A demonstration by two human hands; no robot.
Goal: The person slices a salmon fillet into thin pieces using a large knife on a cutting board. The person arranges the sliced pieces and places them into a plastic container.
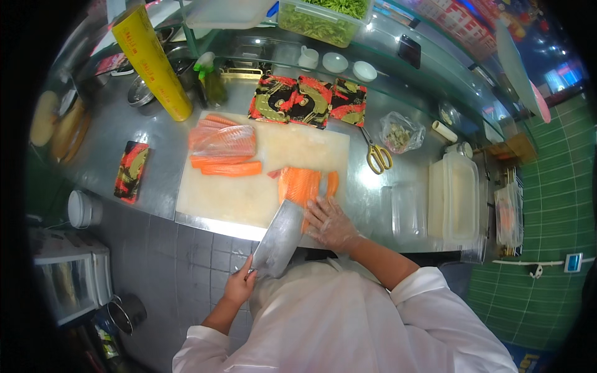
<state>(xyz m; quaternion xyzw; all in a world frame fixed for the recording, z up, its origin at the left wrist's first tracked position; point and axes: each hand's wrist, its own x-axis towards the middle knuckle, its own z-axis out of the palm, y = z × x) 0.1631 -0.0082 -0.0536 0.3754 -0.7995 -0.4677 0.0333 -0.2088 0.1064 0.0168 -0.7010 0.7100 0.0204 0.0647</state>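
My left hand (240,282) grips the handle of a broad-bladed cleaver (280,238), whose blade tip reaches the near edge of a salmon fillet (298,184). In what looks like a clear glove, my right hand (331,224) lies with spread fingers on the fillet's near right part. A narrow salmon strip (332,184) lies just right of the fillet. The pale cutting board (224,200) is under them. Towards its back left are a larger salmon piece (224,140) and several cut salmon strips (228,168).
Patterned trays (273,99) line the board's back edge; another tray (132,172) lies left. Scissors (378,158), a plastic bag of food (402,133) and clear containers (408,210) are right. A yellow film roll (154,65) and a spray bottle (212,84) stand behind. Bowls (335,62) sit on the shelf.
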